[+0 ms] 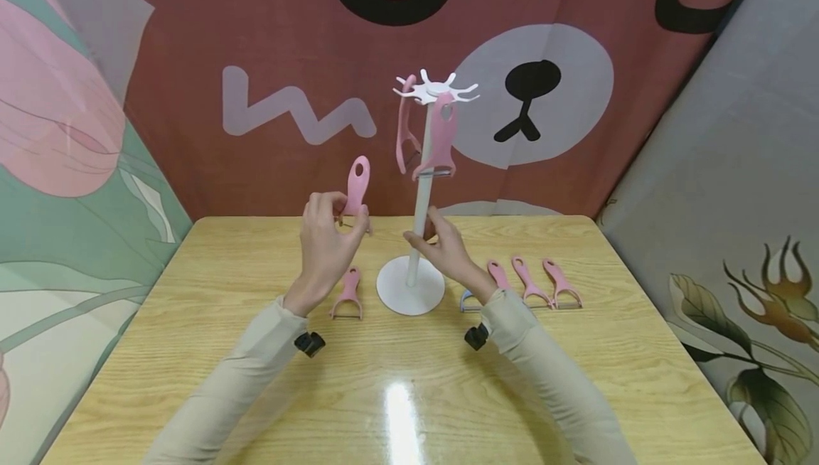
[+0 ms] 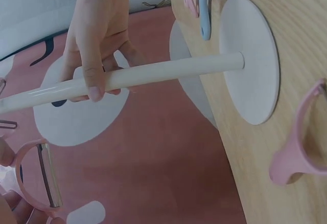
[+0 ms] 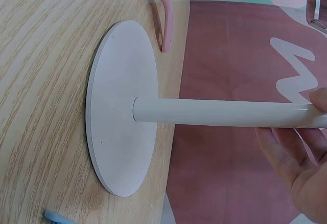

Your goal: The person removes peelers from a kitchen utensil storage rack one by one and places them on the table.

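Observation:
My left hand (image 1: 326,237) pinches a pink peeler (image 1: 357,184) above the table, its handle with the hole pointing up. In the left wrist view the blade end of that peeler (image 2: 49,175) shows between the fingers. My right hand (image 1: 446,246) grips the white pole (image 1: 422,203) of a stand between thumb and fingers. The stand has a round white base (image 1: 397,296) on the table and a ring of white hooks (image 1: 438,88) on top. Two pink peelers hang from the hooks, one at the left side (image 1: 404,127) and one at the front (image 1: 444,138).
A pink peeler (image 1: 349,291) lies on the wooden table (image 1: 256,380) left of the base. To the right lie more pink peelers (image 1: 561,284) and a blue one (image 1: 470,301), partly behind my right forearm. Printed cloth (image 1: 275,166) hangs behind the table.

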A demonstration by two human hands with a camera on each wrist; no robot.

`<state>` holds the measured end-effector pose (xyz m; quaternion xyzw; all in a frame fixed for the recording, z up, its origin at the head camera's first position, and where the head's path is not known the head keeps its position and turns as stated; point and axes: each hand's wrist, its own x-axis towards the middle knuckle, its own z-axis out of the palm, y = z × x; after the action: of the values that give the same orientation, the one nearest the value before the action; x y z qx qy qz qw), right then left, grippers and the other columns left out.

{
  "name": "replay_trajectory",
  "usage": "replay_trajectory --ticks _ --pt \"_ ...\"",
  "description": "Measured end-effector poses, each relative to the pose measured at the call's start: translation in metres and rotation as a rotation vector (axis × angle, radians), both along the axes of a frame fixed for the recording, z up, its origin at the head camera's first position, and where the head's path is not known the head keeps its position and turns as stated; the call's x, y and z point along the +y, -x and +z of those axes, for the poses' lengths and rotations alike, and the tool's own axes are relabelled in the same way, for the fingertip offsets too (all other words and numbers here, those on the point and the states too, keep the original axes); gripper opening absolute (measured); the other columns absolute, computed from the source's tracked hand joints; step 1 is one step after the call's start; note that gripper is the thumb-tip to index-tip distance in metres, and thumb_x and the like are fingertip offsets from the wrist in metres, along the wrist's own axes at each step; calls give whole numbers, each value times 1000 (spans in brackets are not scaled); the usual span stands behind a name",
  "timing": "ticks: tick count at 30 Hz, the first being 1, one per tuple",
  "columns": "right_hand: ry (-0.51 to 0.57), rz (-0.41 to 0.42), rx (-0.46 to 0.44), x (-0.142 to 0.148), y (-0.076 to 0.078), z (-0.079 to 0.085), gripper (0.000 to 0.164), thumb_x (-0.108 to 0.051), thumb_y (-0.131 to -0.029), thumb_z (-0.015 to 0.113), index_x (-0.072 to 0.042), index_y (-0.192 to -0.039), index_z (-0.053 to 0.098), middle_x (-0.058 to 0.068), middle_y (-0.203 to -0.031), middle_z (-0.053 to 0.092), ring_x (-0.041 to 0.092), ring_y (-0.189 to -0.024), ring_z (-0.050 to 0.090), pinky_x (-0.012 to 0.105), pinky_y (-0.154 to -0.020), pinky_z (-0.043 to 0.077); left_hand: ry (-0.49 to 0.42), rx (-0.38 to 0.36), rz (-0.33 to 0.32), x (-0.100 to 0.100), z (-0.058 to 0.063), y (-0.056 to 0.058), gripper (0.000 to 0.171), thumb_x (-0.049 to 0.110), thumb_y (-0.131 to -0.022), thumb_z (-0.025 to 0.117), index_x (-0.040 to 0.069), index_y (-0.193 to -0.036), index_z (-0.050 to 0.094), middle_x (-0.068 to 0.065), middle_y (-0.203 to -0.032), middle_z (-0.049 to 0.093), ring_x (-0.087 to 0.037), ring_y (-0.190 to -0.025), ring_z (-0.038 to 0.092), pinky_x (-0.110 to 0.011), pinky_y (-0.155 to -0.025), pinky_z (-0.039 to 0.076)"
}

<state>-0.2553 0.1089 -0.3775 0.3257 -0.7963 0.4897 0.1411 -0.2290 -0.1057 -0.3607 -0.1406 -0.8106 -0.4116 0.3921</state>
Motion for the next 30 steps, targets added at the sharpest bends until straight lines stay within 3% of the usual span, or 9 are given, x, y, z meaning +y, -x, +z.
replay_trajectory --ticks 11,18,21,30 --pt "-7 8 16 1 0 2 21 5 -90 69 9 -101 51 23 -75 55 39 -72 63 47 -64 52 -8 -5 28 -9 -7 -1 26 20 -89 70 0 -99 57 -12 -89 49 -28 -79 45 -36 -71 33" --pt "-16 -8 15 7 32 -32 24 -8 -92 72 -4 -103 51 8 -75 56 26 -71 64 40 -63 53 8 -4 39 -13 -9 -1 25 20 -89 71 0 -96 57 -13 -85 49 -27 -76 43 -36 -70 33" --pt "-23 -15 25 7 31 -32 24 -8 -91 72 -4 -103 51 6 -75 56 22 -71 64 36 -63 53 11 -18 41 -14 -10 -2 26 21 -89 71 0 -97 58 -13 -85 49 -27 -76 44 -36 -70 33" --pt "-16 -9 0 7 31 -34 24 -10 -92 71 -4 -103 51 7 -76 56 22 -72 63 45 -65 53 24 -55 49 -22 -20 -4 28 22 -90 71 -1 -98 58 -13 -85 49 -27 -75 45 -37 -69 34"
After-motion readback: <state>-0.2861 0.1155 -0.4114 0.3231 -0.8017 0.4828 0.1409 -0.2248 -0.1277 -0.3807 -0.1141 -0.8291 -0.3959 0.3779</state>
